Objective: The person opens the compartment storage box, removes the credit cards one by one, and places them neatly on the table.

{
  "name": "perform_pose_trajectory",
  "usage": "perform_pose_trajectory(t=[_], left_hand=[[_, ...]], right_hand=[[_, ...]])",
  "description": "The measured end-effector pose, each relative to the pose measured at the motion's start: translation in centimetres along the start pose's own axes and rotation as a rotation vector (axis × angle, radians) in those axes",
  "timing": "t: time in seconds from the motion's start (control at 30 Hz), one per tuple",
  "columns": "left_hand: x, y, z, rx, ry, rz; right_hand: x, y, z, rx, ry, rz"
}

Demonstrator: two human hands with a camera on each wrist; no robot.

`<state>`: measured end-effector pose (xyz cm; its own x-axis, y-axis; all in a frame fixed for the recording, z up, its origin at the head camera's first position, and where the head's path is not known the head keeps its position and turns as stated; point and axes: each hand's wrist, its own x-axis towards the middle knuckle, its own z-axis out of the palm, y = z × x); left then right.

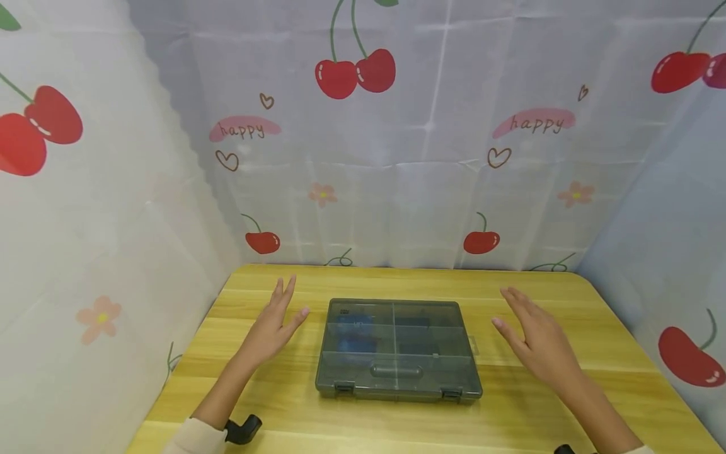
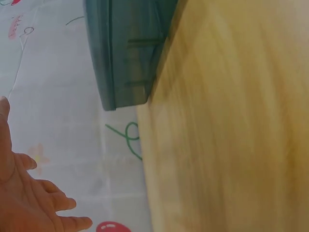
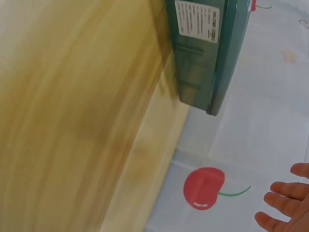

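Observation:
A dark, see-through plastic compartment box (image 1: pixel 414 366) lies flat on the table with its lid down. Two latches (image 1: pixel 344 387) sit on its near edge, and blue items (image 1: pixel 356 334) show through the lid in the left compartments. To the box's left, apart from it, is my left hand (image 1: pixel 271 331), fingers extended and holding nothing. My right hand (image 1: pixel 539 340) is off the right side, also empty with fingers extended. In the right wrist view a white barcode label (image 3: pixel 197 20) shows on the box's side.
The box stands on a yellow wood-grain table (image 1: pixel 283 416). White sheeting printed with cherries, hearts and flowers (image 1: pixel 386 139) hangs behind and on both sides of the table. A black strap piece (image 1: pixel 244 430) is at my left wrist.

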<state>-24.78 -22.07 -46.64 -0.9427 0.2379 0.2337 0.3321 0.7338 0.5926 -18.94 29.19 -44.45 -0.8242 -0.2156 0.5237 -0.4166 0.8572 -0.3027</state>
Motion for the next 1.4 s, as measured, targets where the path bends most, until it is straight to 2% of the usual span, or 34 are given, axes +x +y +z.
perform_pose_trajectory(t=[0.2,0.3,0.53,0.7,1.0,1.27,1.4], left_hand=[[-0.5,0.3,1.4,-0.206,-0.063,-0.029],[-0.7,0.5,2.1,-0.273,-0.081,-0.035],[-1.1,1.2,3.6,-0.37,-0.122,-0.086],[-0.9,1.5,4.4,-0.453,-0.157,-0.094],[-1.6,0.9,5.9,-0.53,-0.185,-0.078],[-1.6,0.5,6.5,-0.584,-0.211,-0.076],[-1.6,0.0,6.8,-0.606,-0.218,-0.064]], right_hand=[[-1.2,-1.2,0.1,0.037,-0.016,0.058],[-1.7,-1.7,0.2,0.038,-0.004,0.065],[-2.7,-2.9,0.4,0.054,0.036,0.026],[-3.1,-3.6,0.7,0.064,0.08,-0.03],[-4.5,-5.0,1.8,0.129,0.126,-0.118],[-5.2,-5.9,2.5,0.18,0.126,-0.174],[-5.5,-6.3,2.9,0.219,0.097,-0.197]])
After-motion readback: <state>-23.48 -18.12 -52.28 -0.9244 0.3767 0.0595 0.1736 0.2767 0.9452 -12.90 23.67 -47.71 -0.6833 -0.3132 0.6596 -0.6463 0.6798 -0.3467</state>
